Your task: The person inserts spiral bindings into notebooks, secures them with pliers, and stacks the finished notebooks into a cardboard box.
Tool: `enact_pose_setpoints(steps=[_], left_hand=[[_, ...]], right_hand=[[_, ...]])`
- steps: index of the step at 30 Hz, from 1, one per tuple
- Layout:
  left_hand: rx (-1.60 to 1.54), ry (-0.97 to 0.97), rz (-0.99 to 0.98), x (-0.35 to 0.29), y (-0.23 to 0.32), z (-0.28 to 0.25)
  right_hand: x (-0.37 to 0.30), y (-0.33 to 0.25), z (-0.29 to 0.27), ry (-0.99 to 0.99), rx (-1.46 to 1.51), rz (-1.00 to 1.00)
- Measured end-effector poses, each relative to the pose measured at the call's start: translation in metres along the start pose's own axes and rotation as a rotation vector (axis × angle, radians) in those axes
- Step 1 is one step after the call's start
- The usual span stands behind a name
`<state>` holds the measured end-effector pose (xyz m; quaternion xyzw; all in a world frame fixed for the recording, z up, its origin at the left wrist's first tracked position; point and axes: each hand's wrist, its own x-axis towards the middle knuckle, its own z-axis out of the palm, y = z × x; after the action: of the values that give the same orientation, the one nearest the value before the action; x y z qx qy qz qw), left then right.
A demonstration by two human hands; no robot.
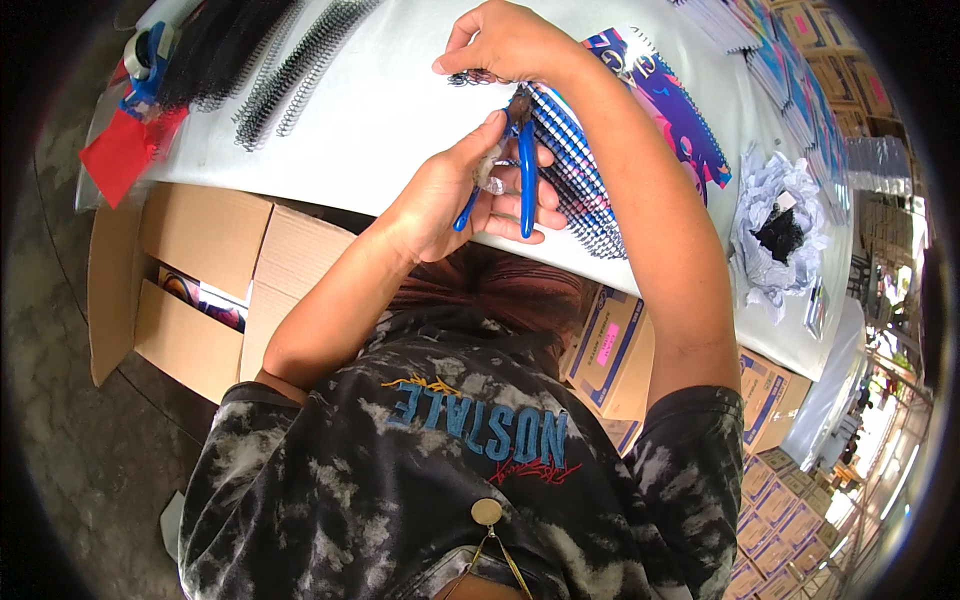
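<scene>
My left hand [455, 190] holds cutting pliers with blue handles [527, 185]. The handles are spread apart and the dark jaws point away from me, at the corner of a stack of spiral-bound notebooks [575, 170]. Black coils run along the stack's near edge. My right hand [515, 45] reaches across above the stack, fingers closed at a black spiral coil end [472, 77] that sticks out past the notebooks. The fingertips partly hide the coil. Beyond my right forearm lies a purple and blue notebook [675, 120].
Loose black binding coils [300, 75] lie at the far left of the white table [390, 120], near a blue tape dispenser [148, 60] and red sheet [130, 150]. Crumpled plastic [780, 225] holds black scraps on the right. An open carton [205, 240] stands below the left edge.
</scene>
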<state>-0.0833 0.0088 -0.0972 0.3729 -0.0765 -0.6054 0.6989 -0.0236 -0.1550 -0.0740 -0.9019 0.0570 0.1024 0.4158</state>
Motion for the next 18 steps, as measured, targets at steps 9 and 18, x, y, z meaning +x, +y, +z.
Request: enact_pose_setpoints(steps=[9,18], left_hand=[[-0.032,0.071,0.024,0.001,0.002,0.003],[0.057,0.14,0.053,-0.018,-0.002,-0.007]], right_hand=[[0.008,0.01,0.004,0.008,-0.049,-0.035],[-0.005,0.002,0.001,0.209,0.12,-0.049]])
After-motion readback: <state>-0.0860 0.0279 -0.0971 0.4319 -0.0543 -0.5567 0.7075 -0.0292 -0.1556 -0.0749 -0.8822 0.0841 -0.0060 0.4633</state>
